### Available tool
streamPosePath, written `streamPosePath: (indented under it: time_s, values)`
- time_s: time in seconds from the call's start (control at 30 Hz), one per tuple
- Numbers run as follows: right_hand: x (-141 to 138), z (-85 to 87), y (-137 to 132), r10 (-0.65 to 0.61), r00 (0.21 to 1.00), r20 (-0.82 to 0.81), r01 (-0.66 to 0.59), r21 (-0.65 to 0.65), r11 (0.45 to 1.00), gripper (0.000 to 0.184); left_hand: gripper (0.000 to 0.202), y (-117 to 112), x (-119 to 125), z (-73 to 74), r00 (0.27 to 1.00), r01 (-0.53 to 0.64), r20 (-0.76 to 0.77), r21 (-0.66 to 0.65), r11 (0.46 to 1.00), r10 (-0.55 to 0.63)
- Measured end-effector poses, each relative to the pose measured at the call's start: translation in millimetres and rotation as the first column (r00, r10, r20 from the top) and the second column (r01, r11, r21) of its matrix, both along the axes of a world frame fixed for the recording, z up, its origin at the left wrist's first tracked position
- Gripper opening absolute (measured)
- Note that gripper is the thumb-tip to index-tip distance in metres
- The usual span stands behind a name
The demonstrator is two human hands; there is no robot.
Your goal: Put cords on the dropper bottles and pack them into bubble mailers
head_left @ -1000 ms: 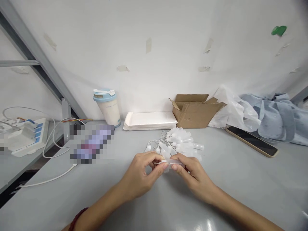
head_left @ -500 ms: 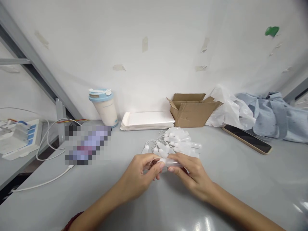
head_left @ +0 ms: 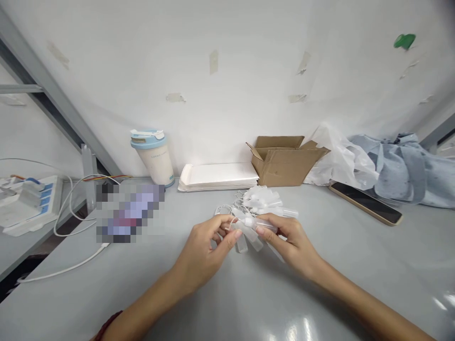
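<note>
A bunch of small translucent white plastic tubes with white caps and thin wires [head_left: 261, 203] lies on the grey table [head_left: 227, 293] in front of me. My left hand [head_left: 209, 248] pinches the capped end of one tube with thumb and fingers. My right hand [head_left: 289, 239] grips the clear body of the same tube [head_left: 261, 222], held just above the table at the near edge of the bunch. A second loose tube [head_left: 242, 242] hangs below my fingers.
Against the white wall stand a blue-lidded cup [head_left: 153, 158], a stack of white trays [head_left: 218, 176] and an open cardboard box [head_left: 284, 158]. A phone [head_left: 366, 203], plastic bag [head_left: 341, 163] and blue cloth [head_left: 401, 168] lie right. White cables [head_left: 76, 222] and a power strip [head_left: 28, 203] are left.
Both hands have lifted slightly and moved toward the bunch, still pinching the tube. The view shifted a little.
</note>
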State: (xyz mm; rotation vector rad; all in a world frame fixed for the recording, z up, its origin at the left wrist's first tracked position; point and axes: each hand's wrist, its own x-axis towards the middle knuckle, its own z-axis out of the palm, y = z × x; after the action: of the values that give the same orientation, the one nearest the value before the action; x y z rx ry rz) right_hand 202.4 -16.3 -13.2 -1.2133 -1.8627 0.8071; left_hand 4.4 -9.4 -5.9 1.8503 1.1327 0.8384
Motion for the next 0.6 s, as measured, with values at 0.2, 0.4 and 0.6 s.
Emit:
streamPosePath:
  time_s: [0.2, 0.4, 0.6]
  values:
    - [3.4, -1.9, 3.8, -0.065, 0.995, 0.081, 0.053, 0.142, 0.989, 0.027, 0.021, 2.5, -5.2, 7.8, 0.998, -0.019, -0.056, 0.063, 0.998, 0.022]
    - [3.9, 0.6, 3.7, -0.023, 0.997, 0.069, 0.013, 0.141, 0.99, 0.027, 0.021, 7.4, -6.9, 7.2, 0.996, -0.01, -0.091, -0.025, 1.0, 0.008]
    - [4.2, 5.8, 0.1, 0.0, 0.999, 0.047, -0.002, 0.048, 0.999, 0.028, 0.024, 12.4, -8.2, 8.4, 0.969, 0.049, 0.242, -0.371, 0.927, 0.045]
